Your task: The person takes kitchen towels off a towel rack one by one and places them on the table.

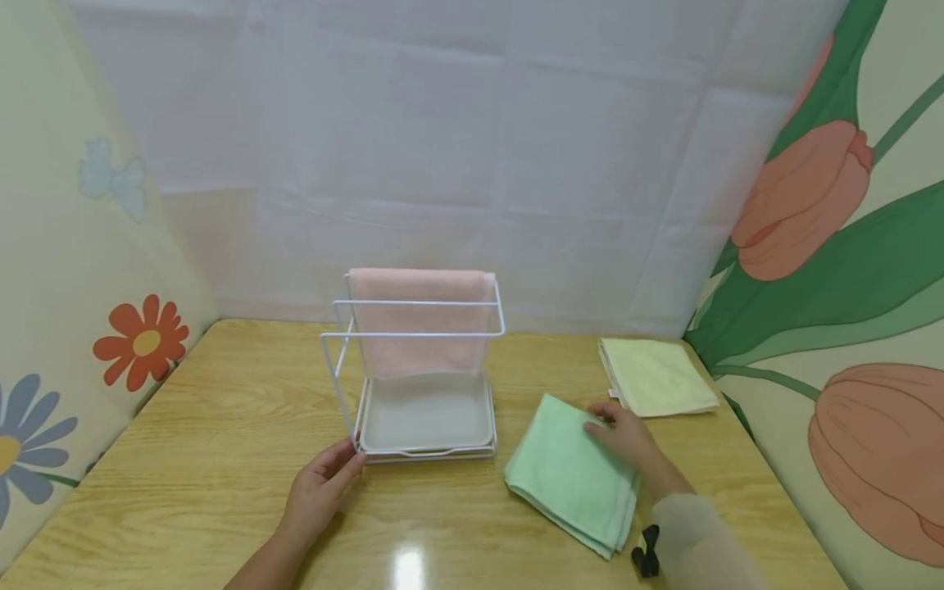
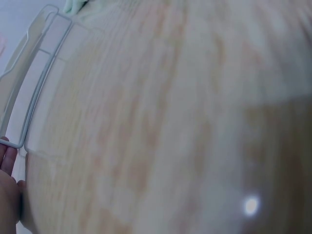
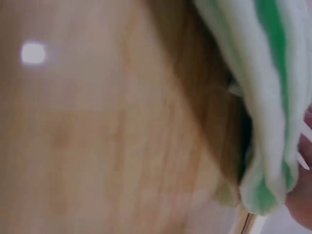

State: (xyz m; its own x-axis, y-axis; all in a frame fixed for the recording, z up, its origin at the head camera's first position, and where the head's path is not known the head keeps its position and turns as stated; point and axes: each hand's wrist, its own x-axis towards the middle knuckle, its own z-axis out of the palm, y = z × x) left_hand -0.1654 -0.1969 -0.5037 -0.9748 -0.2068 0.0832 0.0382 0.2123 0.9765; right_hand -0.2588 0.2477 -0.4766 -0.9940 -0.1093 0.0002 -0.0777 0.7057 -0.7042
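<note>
A white wire towel rack (image 1: 413, 334) with three bars stands on the table. A folded pink towel (image 1: 420, 319) hangs over its rear bar, and a pale shallow tray (image 1: 428, 447) sits in its base. My left hand (image 1: 319, 492) grips the front left corner of the base between thumb and fingers; the left wrist view shows the fingers (image 2: 9, 158) at the wire corner. To the right, my right hand (image 1: 627, 438) pinches the right edge of a folded light green towel (image 1: 571, 475). That towel's layered edge (image 3: 265, 112) casts a shadow on the table in the right wrist view.
A folded yellow towel (image 1: 660, 377) lies at the back right, just beyond my right hand. The wooden table (image 1: 221, 426) is bounded by a white cloth backdrop (image 1: 398, 164) and flower-printed side panels (image 1: 848, 270). A black bow (image 1: 646, 551) is at my right sleeve.
</note>
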